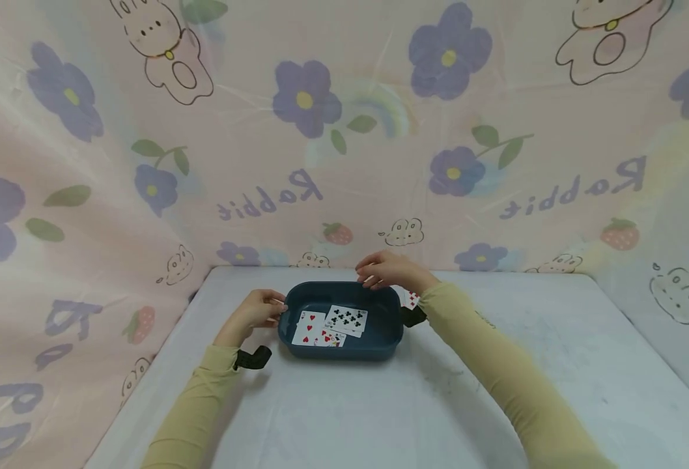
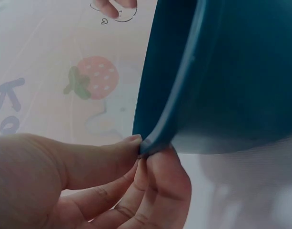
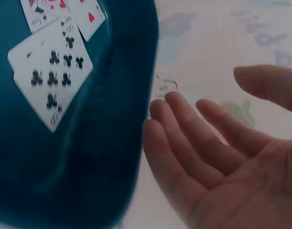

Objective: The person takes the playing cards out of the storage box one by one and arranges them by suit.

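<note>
Head view, tray: a dark blue tray (image 1: 374, 352) sits at the centre of the frame on the white counter (image 1: 333, 410).
Head view, cards: playing cards (image 1: 347, 319) lie overlapping inside it, hearts at left, clubs on top; another red-pipped card (image 1: 411, 299) shows just beyond its right end, partly hidden by the right sleeve (image 1: 473, 332).
Head view, hands: the person's left hand (image 1: 254, 311) is at the tray's left end, the right hand (image 1: 396, 268) at its far rim, upper right.
Left wrist view, rim: the left hand's thumb and forefinger pinch the rim, lower centre; the tray fills the upper right.
Right wrist view, right hand: at lower right, empty, fingers extended, thumb wide apart; fingertips beside the rim, contact unclear.
Right wrist view, cards: upper left, a clubs card uppermost.
</note>
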The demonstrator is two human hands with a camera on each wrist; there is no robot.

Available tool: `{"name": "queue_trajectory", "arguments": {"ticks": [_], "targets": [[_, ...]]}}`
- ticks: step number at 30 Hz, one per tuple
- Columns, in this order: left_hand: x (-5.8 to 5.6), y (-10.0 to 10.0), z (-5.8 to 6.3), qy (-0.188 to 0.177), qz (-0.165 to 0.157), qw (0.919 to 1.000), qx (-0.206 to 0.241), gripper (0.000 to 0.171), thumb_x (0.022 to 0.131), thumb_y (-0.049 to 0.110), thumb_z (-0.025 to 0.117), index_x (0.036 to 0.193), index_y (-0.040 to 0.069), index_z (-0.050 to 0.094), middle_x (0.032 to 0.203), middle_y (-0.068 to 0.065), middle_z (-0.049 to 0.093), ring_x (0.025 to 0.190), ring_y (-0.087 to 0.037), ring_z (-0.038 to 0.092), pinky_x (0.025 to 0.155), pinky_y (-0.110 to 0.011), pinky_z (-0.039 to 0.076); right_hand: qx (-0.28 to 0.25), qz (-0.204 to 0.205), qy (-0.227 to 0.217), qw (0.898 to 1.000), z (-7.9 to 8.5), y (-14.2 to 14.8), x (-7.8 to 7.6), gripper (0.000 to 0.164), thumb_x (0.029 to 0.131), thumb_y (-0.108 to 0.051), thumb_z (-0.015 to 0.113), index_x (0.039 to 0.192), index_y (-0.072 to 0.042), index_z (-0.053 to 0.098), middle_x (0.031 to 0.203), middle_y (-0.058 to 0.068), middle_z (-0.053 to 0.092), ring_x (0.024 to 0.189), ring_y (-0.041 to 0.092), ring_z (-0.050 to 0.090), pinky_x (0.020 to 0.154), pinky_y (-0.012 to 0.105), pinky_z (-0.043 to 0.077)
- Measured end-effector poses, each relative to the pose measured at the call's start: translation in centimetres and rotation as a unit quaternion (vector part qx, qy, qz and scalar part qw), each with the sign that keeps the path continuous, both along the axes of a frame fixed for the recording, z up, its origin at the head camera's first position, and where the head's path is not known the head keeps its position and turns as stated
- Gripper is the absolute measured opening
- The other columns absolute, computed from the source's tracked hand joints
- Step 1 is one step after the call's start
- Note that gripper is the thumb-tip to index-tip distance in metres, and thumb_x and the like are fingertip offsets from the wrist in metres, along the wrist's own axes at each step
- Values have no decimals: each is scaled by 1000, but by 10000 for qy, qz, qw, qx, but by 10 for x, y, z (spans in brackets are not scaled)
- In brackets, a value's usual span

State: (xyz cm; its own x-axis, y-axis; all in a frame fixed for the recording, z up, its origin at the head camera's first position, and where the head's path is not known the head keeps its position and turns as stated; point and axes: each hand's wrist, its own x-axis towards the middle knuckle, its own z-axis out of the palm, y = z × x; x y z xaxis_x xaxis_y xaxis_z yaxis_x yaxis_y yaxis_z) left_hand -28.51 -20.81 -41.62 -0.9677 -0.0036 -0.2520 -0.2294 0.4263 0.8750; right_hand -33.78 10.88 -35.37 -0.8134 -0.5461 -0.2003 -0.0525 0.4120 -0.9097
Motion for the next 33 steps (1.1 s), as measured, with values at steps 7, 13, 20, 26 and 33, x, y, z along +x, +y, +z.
{"name": "queue_trajectory", "arguments": {"ticks": [7, 13, 20, 26, 33], "targets": [[0, 2, -1, -14, -9, 10000, -31, 29, 93, 6, 60, 121, -4, 55, 103, -22, 59, 75, -23, 58, 63, -30, 53, -73, 212, -304, 9993, -14, -31, -3, 41, 98, -21, 54, 131, 4, 50, 117, 20, 63, 107, 32, 61, 91, 41, 47], [-1, 1, 0, -23, -32, 10000, -3, 30, 94, 6, 60, 121, -4, 55, 104, -22, 59, 84, -31, 60, 63, -31, 53, -321, 288, -613, 9972, -26, -45, -8, 44, 100, -18, 52, 134, 8, 46, 121, 25, 59, 113, 38, 56, 92, 43, 46], [-2, -1, 0, -39, -69, 9999, -76, 30, 93, 6, 61, 121, -4, 55, 103, -22, 59, 80, -26, 60, 64, -31, 54, -601, 260, -898, 9938, -41, -59, -5, 42, 100, -18, 49, 132, 9, 46, 122, 28, 57, 114, 39, 55, 96, 46, 43], [-2, -3, -1, -67, -103, 9999, -100, 31, 93, 7, 61, 122, -4, 55, 104, -22, 59, 75, -21, 58, 65, -31, 54, -498, 203, -1125, 9922, -53, -71, -1, 42, 100, -19, 51, 132, 8, 48, 121, 27, 59, 114, 37, 56, 97, 47, 41], [-1, -1, 2, -29, -135, 9999, -24, 31, 93, 6, 60, 122, -5, 54, 103, -23, 58, 72, -20, 57, 63, -31, 53, -264, 14, -1176, 9927, -61, -76, -2, 38, 99, -19, 52, 127, 6, 52, 120, 24, 60, 110, 35, 57, 96, 46, 43]]}}
